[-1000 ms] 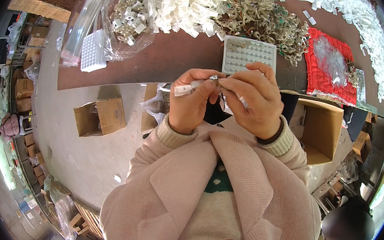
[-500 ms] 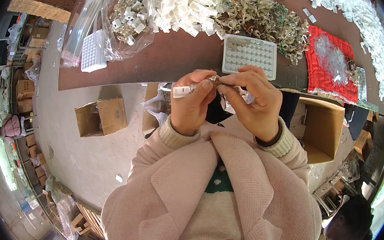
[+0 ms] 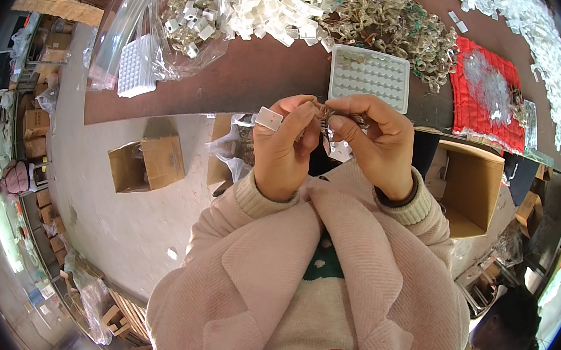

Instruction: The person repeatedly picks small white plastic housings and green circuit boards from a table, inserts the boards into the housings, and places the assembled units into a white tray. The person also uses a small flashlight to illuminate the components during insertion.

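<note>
At near edge of table [image 3: 257, 68], found small part [image 3: 323, 112] pinched by left hand [image 3: 283, 146] and right hand [image 3: 390, 145] together, with white block [image 3: 269, 118] tucked at left hand's left side; could drop part through too light a pinch, or block through attention on part alone.

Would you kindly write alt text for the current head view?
Left hand and right hand pinch a small part; the left also holds a white block. Beyond lie a gridded tray, heaped white pieces and red cloth.
</note>
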Demonstrator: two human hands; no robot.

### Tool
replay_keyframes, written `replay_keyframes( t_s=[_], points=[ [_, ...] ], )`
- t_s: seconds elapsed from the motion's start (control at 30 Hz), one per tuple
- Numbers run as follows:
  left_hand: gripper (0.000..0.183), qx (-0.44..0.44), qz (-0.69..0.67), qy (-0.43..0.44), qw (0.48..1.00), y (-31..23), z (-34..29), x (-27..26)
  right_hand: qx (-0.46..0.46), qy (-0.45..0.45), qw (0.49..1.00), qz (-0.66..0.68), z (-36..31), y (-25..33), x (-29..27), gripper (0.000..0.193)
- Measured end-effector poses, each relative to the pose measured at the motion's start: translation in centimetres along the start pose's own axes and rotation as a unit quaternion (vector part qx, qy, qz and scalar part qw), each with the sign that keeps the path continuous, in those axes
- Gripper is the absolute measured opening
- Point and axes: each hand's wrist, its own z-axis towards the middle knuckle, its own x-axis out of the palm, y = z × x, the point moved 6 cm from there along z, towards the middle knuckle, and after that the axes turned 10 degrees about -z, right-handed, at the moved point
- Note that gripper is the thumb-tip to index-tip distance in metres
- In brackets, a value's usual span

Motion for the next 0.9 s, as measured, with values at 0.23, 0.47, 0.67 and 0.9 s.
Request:
replay_keyframes(
  t_s=[0.23, 0.47, 0.67, 0.9],
  points=[
    [0.012, 0.124, 0.111, 0.015, 0.986, -0.8, -0.1, 0.3, -0.019, -0.017, 0.993, -0.111, 0.1, 0.6, -0.7, 0.017],
    [0.009, 0.095, 0.162, 0.034, 0.982, -1.5, 0.0, 0.5, -0.193, -0.011, 0.935, -0.297, 0.1, 3.5, -1.4, 0.021],
    [0.010, -0.002, 0.121, 0.037, 0.992, -0.8, 0.6, 0.1, -0.309, 0.023, 0.877, -0.368, -0.1, 4.2, -1.0, 0.020],
    [0.009, -0.044, 0.129, 0.035, 0.990, -0.5, 0.6, 0.1, -0.354, 0.043, 0.850, -0.388, -0.5, 4.4, -0.7, 0.020]
  ],
)
